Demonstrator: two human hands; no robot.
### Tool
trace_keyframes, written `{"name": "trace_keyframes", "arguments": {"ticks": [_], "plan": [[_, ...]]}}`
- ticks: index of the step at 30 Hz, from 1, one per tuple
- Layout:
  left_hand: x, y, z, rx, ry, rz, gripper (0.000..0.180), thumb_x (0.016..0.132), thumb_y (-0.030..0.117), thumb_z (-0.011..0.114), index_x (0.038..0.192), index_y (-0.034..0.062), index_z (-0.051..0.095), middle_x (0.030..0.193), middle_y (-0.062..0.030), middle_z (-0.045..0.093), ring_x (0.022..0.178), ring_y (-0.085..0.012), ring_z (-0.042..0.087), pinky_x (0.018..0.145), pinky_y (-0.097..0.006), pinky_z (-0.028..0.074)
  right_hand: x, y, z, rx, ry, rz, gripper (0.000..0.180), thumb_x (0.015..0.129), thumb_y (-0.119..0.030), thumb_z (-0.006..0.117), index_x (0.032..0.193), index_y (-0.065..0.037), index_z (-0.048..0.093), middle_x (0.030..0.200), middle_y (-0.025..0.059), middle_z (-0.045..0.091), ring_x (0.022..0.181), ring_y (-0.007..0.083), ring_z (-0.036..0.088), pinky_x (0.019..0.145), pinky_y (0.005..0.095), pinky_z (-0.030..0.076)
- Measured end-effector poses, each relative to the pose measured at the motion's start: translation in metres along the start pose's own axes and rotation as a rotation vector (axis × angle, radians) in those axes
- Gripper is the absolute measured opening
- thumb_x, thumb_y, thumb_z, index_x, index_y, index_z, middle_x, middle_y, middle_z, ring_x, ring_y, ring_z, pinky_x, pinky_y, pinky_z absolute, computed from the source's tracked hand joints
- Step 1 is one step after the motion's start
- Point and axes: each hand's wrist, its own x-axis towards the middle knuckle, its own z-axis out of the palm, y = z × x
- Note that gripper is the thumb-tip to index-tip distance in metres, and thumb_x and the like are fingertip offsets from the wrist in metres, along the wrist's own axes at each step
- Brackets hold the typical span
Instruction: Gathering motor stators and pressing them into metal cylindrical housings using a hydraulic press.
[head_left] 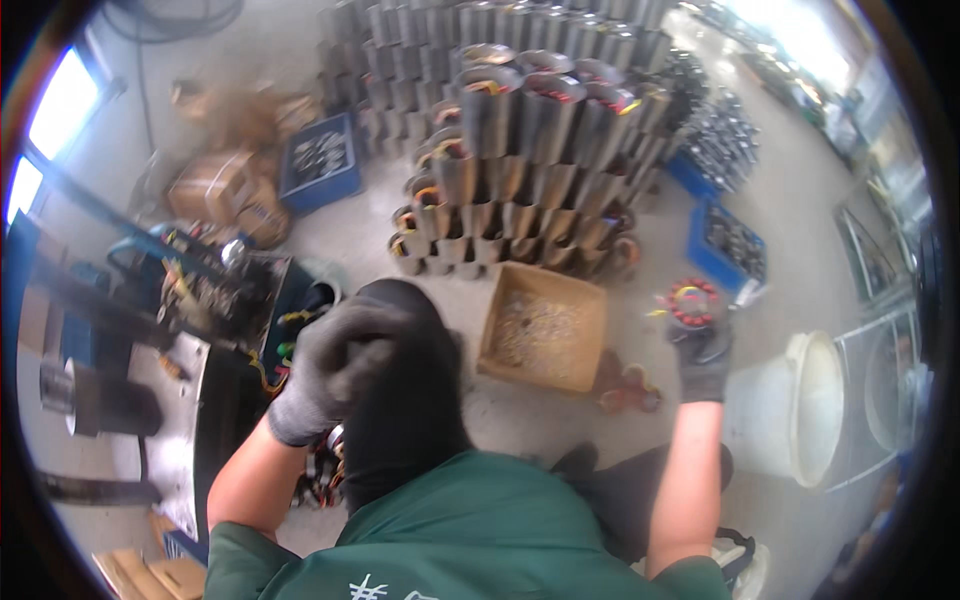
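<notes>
In a grey work glove, my right hand [703, 358] reaches out on the right and grips the near edge of a motor stator [692, 303]. This stator is a ring of red coil windings with a yellow wire end at its side. My left hand [345, 365], gloved too, is curled closed over my left knee. Whatever it may hold is hidden by the fingers. More reddish stators [630, 388] lie blurred on the floor, left of my right hand. Between my hands stands an open cardboard box [490, 335] with small loose pieces inside.
Stacked metal cylinders [490, 120] rise ahead, some with coloured windings inside. Blue crates [318, 190] of metal parts stand at far left, another blue crate [712, 268] at right. A white bucket [818, 410] is right of my right hand. A cluttered workbench [190, 400] borders my left.
</notes>
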Motion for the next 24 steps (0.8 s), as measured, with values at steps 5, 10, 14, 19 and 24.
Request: {"name": "trace_keyframes", "arguments": {"ticks": [5,10,14,19,24], "plan": [[0.099,-0.019,0.144,-0.454,-0.409,-0.259,0.053,0.094,0.037,0.067,0.133,0.0023,0.056,0.122,-0.0084,0.062,0.112,-0.0198,0.057,0.092,-0.034,0.048,-0.070,-0.028,0.160,0.384,0.098,0.133,0.040,0.087,-0.026,0.063,0.118,-0.001,0.059,0.114,0.0159,0.063,0.106,0.0304,0.065,0.105,0.0524,0.047],[0.106,-0.056,0.212,-0.641,-0.702,-0.448,0.073,0.088,0.043,0.074,0.143,0.0037,0.046,0.121,-0.0050,0.059,0.104,-0.0113,0.053,0.088,-0.029,0.048,-0.084,0.005,0.139,0.187,0.051,0.420,0.044,0.081,-0.017,0.068,0.119,0.002,0.058,0.108,0.0143,0.067,0.097,0.0260,0.068,0.092,0.0376,0.056],[0.103,-0.060,0.223,-0.550,-0.609,-0.578,0.048,0.083,0.024,0.080,0.120,0.0013,0.062,0.103,-0.0061,0.067,0.094,-0.0145,0.061,0.082,-0.028,0.051,-0.084,0.020,0.139,0.187,0.089,0.406,0.036,0.087,-0.020,0.067,0.115,0.001,0.059,0.104,0.0102,0.067,0.094,0.0199,0.068,0.087,0.0328,0.056],[0.104,-0.077,0.233,-0.555,-0.508,-0.731,0.055,0.081,0.029,0.082,0.119,-0.0038,0.060,0.101,-0.0095,0.067,0.095,-0.0153,0.061,0.087,-0.029,0.050,-0.086,0.068,0.118,0.018,0.245,0.459,0.032,0.090,-0.019,0.071,0.114,-0.005,0.053,0.095,0.0055,0.063,0.085,0.0172,0.067,0.076,0.0330,0.059],[0.092,-0.107,0.247,-0.517,-0.378,-0.604,0.041,0.085,0.019,0.077,0.116,0.0003,0.058,0.094,-0.0035,0.061,0.082,-0.0111,0.056,0.072,-0.027,0.049,-0.091,0.103,0.096,-0.190,0.110,0.263,0.051,0.085,-0.022,0.079,0.121,-0.006,0.047,0.108,0.0069,0.060,0.094,0.0184,0.065,0.081,0.0327,0.057]]}}
